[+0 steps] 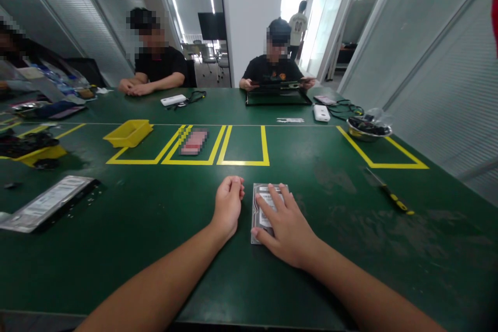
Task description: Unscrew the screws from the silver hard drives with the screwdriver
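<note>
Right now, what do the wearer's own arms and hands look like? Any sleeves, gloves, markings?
Left arm and right arm: bare where visible, no sleeves, watch or cables. Left hand and right hand: ungloved, no markings seen. No ring on the right; left partly hidden.

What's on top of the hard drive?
The right hand, spread open, lies over the hard drive from its right side. Part of a white label shows; the hand covers the rest, and the drive's underside cannot be seen.
</note>
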Tool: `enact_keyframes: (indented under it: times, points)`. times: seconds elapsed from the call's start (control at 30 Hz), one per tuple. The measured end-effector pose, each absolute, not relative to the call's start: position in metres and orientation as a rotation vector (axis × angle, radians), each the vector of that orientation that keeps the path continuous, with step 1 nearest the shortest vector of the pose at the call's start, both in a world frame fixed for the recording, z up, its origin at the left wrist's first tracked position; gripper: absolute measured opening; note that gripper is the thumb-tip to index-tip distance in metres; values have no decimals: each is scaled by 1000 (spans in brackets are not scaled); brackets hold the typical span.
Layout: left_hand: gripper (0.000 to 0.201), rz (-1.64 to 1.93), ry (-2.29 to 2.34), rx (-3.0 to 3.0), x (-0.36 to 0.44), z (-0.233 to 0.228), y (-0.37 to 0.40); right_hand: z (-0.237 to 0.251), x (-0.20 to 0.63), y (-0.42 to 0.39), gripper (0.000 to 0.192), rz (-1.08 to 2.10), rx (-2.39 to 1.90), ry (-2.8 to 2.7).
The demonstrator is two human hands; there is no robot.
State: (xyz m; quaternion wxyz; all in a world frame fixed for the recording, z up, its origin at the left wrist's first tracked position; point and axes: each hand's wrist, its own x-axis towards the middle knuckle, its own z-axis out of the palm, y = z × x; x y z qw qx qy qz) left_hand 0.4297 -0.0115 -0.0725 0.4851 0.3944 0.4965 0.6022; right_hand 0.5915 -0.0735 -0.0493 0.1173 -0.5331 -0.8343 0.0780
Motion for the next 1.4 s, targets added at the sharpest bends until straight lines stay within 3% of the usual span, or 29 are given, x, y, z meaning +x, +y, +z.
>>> enact_keyframes:
  times: [0.9, 1.4]
  points:
    - [11, 1280, 1121, 1295, 405, -74, 12, -42, 595, -70, 74, 343, -1565, -2467]
    - [11, 999, 1105, 1818, 407, -71, 12, -34, 631, -93, 57, 352, -1611, -2397]
